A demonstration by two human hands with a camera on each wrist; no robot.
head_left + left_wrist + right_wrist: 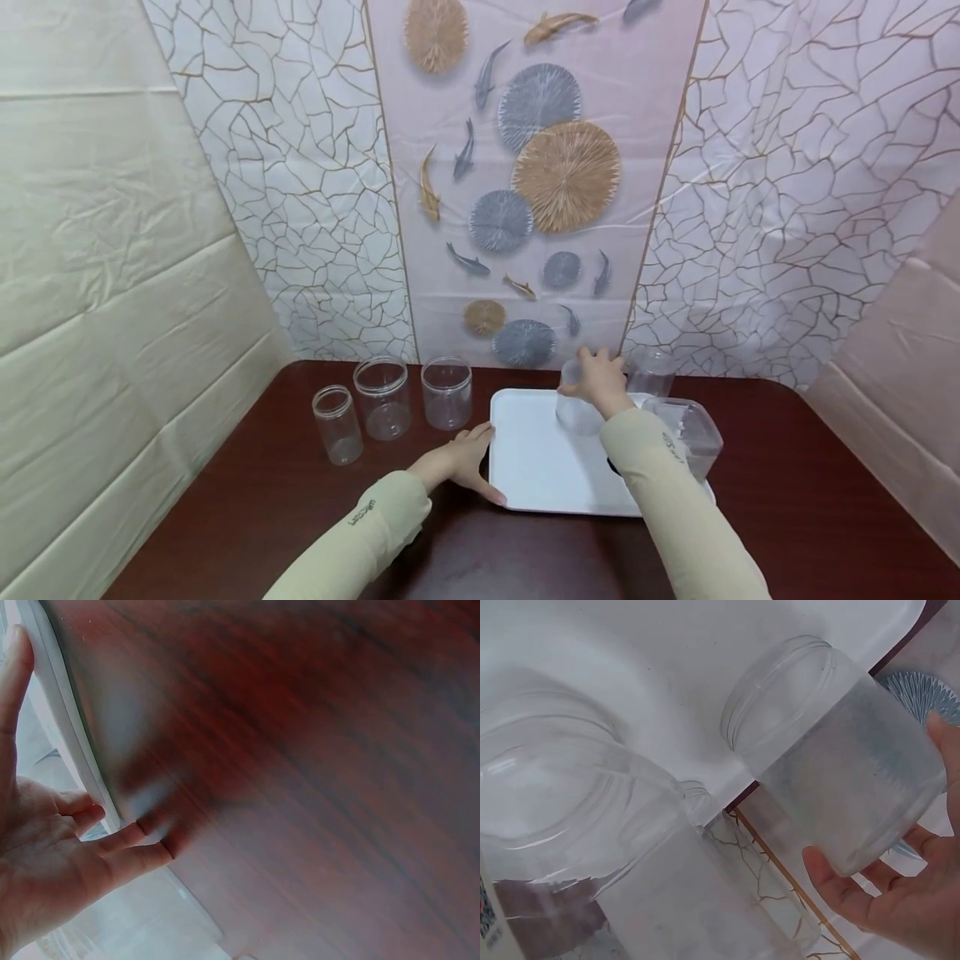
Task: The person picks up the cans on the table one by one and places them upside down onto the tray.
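Observation:
My right hand [602, 382] grips a clear plastic jar [832, 750] by its base end, with the threaded mouth turned down toward the white tray [551, 467]. In the head view this jar is over the tray's back part, partly hidden by the hand. My left hand [465, 458] lies spread along the tray's left side, the thumb near the front corner and the fingers farther back. In the left wrist view its fingers are extended at the tray edge. A squarish clear container [693, 433] stands at the tray's right side, partly behind the right sleeve.
Another clear jar [654, 372] stands at the tray's back right. Left of the tray are a narrow clear jar [339, 429], a wider jar [384, 400] and a third jar [447, 396], all mouth up on the dark table [480, 554]. A patterned cloth wall [525, 275] closes off the back.

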